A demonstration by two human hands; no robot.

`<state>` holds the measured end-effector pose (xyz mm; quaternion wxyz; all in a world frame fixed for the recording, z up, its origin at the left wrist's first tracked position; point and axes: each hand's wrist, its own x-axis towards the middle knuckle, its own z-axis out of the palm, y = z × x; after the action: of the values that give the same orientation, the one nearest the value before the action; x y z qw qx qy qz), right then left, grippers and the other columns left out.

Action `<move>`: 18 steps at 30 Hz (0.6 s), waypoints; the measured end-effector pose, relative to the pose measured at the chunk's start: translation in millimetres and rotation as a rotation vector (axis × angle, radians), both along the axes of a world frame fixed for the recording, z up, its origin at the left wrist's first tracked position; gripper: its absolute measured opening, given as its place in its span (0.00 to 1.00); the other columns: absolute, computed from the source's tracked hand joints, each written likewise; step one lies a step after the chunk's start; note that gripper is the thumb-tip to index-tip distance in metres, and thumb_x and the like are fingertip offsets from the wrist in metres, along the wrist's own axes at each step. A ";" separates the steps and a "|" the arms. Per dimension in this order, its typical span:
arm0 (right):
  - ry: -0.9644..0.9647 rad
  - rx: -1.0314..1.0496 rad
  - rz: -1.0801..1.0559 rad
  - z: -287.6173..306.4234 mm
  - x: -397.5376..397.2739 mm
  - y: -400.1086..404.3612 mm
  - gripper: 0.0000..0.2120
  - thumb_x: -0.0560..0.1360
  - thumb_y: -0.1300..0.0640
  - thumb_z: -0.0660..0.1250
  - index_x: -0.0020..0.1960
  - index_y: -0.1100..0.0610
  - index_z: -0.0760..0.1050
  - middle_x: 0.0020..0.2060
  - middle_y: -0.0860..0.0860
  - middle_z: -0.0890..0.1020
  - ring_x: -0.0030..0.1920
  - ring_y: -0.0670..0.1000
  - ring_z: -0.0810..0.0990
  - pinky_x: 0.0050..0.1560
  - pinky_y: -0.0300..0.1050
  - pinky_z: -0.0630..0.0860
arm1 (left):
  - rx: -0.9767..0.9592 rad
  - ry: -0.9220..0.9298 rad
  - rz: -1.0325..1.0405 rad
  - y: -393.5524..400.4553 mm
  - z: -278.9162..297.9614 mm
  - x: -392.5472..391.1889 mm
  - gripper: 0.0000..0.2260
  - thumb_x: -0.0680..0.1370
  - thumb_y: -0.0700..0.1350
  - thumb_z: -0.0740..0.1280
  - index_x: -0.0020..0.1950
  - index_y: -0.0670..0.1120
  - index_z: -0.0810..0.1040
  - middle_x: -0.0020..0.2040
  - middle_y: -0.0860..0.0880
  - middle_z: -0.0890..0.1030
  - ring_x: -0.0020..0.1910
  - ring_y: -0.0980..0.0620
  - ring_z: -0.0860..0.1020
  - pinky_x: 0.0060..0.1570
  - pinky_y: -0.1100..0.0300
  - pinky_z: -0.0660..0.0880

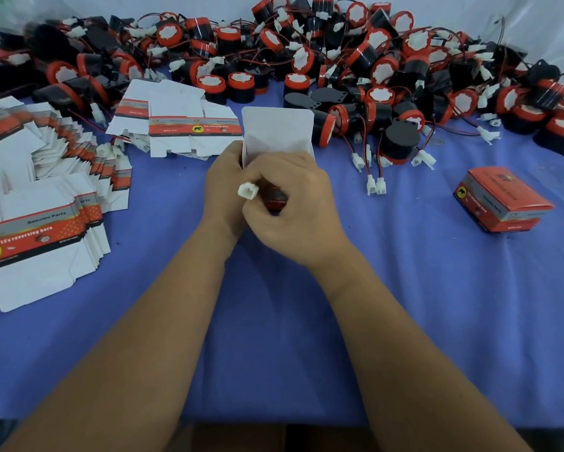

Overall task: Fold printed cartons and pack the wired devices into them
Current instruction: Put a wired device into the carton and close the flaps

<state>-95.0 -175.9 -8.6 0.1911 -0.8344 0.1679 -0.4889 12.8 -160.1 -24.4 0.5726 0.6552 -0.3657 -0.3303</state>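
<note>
Seating the horn (275, 200) gripped in my right hand (293, 207), I steady the open carton (277, 135) with my gripping left hand (223, 187), tucking its white connector (248, 191) inside before closing the flap.

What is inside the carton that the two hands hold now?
The carton shows its open white flap. A red and black device and a white connector show between the hands; the interior is covered.
</note>
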 end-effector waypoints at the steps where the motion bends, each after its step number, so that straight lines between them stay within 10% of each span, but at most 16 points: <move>1: -0.037 0.029 -0.011 1.4 0.1 -1.3 0.04 0.66 0.68 0.66 0.37 0.61 0.77 0.31 0.50 0.79 0.36 0.47 0.73 0.44 0.33 0.67 | -0.033 -0.077 0.012 -2.9 -0.5 0.0 0.06 0.76 0.46 0.64 0.42 0.44 0.74 0.39 0.53 0.75 0.38 0.56 0.74 0.45 0.62 0.76; 6: -0.232 0.348 -0.019 12.7 -8.7 -12.4 0.07 0.72 0.70 0.62 0.40 0.64 0.77 0.33 0.58 0.78 0.35 0.53 0.75 0.37 0.46 0.74 | -0.062 -0.181 0.061 -8.0 3.9 -0.8 0.13 0.74 0.53 0.66 0.55 0.48 0.79 0.46 0.55 0.83 0.44 0.58 0.79 0.43 0.58 0.76; 11: -0.446 0.857 0.085 18.2 -24.1 -25.3 0.17 0.79 0.53 0.57 0.40 0.56 0.80 0.36 0.52 0.84 0.49 0.54 0.82 0.63 0.47 0.71 | -0.014 -0.157 0.033 -8.6 2.3 1.9 0.12 0.73 0.48 0.67 0.56 0.56 0.78 0.50 0.58 0.83 0.51 0.56 0.80 0.54 0.52 0.79; 18: -0.296 0.618 -0.150 14.4 -18.6 -25.3 0.05 0.75 0.63 0.71 0.44 0.54 0.82 0.38 0.43 0.83 0.43 0.41 0.81 0.51 0.39 0.78 | -0.054 -0.132 0.010 -5.3 3.9 -0.8 0.13 0.76 0.46 0.67 0.59 0.55 0.78 0.53 0.56 0.83 0.53 0.55 0.81 0.57 0.50 0.79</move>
<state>-113.6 -201.2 5.8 0.4206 -0.6426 0.3392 -0.5432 12.1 -165.4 -20.5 0.5663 0.6617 -0.4081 -0.2738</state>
